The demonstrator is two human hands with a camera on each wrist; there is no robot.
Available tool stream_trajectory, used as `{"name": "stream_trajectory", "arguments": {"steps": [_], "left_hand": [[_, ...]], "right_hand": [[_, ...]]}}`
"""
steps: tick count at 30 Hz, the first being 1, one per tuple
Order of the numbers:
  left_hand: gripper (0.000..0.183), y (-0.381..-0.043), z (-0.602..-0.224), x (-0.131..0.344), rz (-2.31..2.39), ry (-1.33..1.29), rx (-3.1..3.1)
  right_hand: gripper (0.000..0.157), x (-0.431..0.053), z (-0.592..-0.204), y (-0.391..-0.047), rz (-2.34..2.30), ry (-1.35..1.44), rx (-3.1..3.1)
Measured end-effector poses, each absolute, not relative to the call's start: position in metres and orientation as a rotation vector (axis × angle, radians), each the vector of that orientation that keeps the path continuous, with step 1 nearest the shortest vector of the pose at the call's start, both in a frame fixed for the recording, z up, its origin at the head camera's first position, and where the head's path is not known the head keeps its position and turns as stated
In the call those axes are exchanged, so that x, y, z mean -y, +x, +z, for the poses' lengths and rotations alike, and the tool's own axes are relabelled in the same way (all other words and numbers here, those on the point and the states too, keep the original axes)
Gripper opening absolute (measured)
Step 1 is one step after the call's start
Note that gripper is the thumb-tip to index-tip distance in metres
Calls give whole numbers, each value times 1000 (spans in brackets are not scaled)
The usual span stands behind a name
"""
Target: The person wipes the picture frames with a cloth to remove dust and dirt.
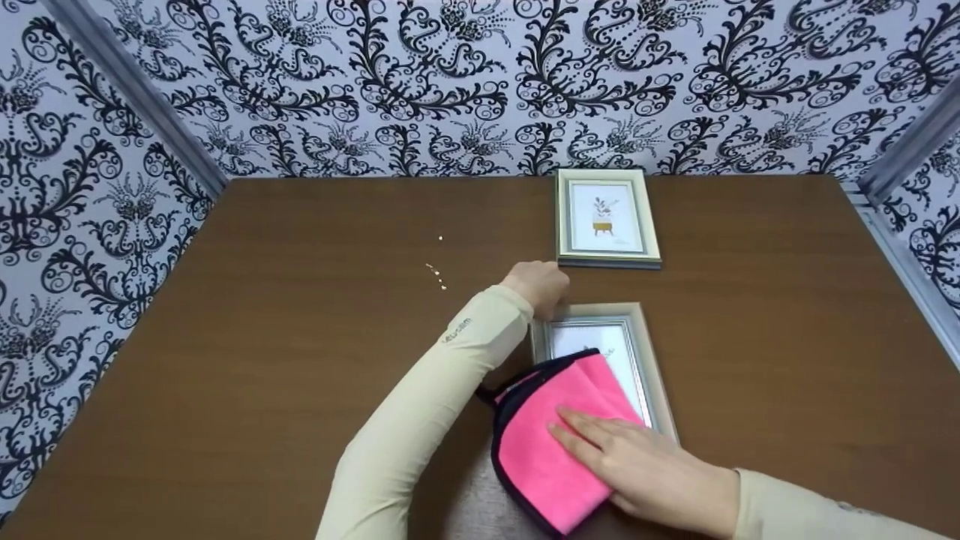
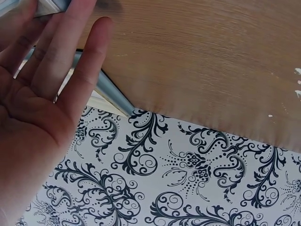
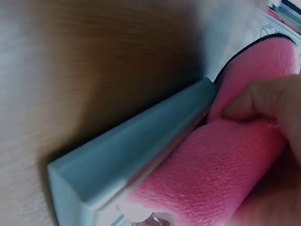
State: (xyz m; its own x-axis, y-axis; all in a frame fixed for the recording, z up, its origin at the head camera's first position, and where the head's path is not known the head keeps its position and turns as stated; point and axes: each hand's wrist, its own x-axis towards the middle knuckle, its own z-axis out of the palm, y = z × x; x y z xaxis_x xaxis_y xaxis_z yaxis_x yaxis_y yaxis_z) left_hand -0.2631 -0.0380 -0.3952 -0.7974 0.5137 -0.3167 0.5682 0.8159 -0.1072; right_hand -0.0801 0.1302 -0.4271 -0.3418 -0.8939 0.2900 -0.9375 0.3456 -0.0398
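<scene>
A picture frame point(image 1: 660, 382) with a pale border lies on the brown table, partly covered by a folded pink cloth point(image 1: 540, 457) with black edging. My left hand point(image 1: 538, 286) grips the frame's far left corner; the left wrist view shows the thumb and fingers around that corner point(image 2: 51, 6). My right hand point(image 1: 652, 469) holds the cloth against the frame's near part, fingers stretched over it. In the right wrist view the thumb point(image 3: 254, 101) pinches a fold of the cloth point(image 3: 202, 169) beside the frame's blue-grey side point(image 3: 136, 139).
A second picture frame point(image 1: 606, 217), showing a potted plant, lies just beyond, close to the back wall point(image 1: 450, 90) with its black-and-white pattern. Small white specks point(image 1: 437, 274) mark the table point(image 1: 300, 300) left of it. Metal-like strips point(image 1: 142, 97) edge the walls.
</scene>
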Motion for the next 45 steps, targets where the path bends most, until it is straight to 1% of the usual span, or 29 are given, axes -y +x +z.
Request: {"name": "stream_trajectory", "arguments": {"steps": [1, 6, 9, 11, 17, 19, 22, 27, 31, 34, 39, 42, 45], "left_hand": [[25, -264, -395, 39, -267, 827, -2725], [20, -269, -395, 43, -191, 790, -2719], [13, -270, -393, 43, -185, 779, -2715], [11, -270, -392, 41, -193, 772, -2711], [16, -272, -391, 33, -240, 701, -2701], [16, -272, -390, 31, -259, 682, -2697], [18, -271, -390, 29, -280, 673, -2695], [24, -268, -388, 27, -287, 675, -2714], [27, -268, -383, 28, -297, 673, -2705], [29, -270, -381, 29, -288, 672, -2688], [32, -272, -383, 30, -233, 667, -2671], [33, -274, -385, 29, -208, 663, -2670], [28, -275, -387, 27, -195, 658, -2677]], "right_hand": [[65, -128, -426, -82, 305, 1654, 2406], [65, -116, -423, -100, 298, 1619, 2489], [68, -108, -424, -116, 269, 1570, 2550], [69, -104, -425, -127, 236, 1532, 2581], [58, -96, -425, -148, 196, 1501, 2609], [57, -95, -425, -149, 186, 1520, 2605], [60, -97, -421, -142, 179, 1544, 2610], [64, -105, -412, -109, 147, 1619, 2637], [59, -113, -407, -81, 50, 1715, 2556], [56, -115, -405, -72, -44, 1721, 2496], [52, -106, -404, -80, -120, 1635, 2548], [55, -98, -405, -94, -119, 1570, 2608], [59, -93, -410, -115, -62, 1507, 2652]]}}
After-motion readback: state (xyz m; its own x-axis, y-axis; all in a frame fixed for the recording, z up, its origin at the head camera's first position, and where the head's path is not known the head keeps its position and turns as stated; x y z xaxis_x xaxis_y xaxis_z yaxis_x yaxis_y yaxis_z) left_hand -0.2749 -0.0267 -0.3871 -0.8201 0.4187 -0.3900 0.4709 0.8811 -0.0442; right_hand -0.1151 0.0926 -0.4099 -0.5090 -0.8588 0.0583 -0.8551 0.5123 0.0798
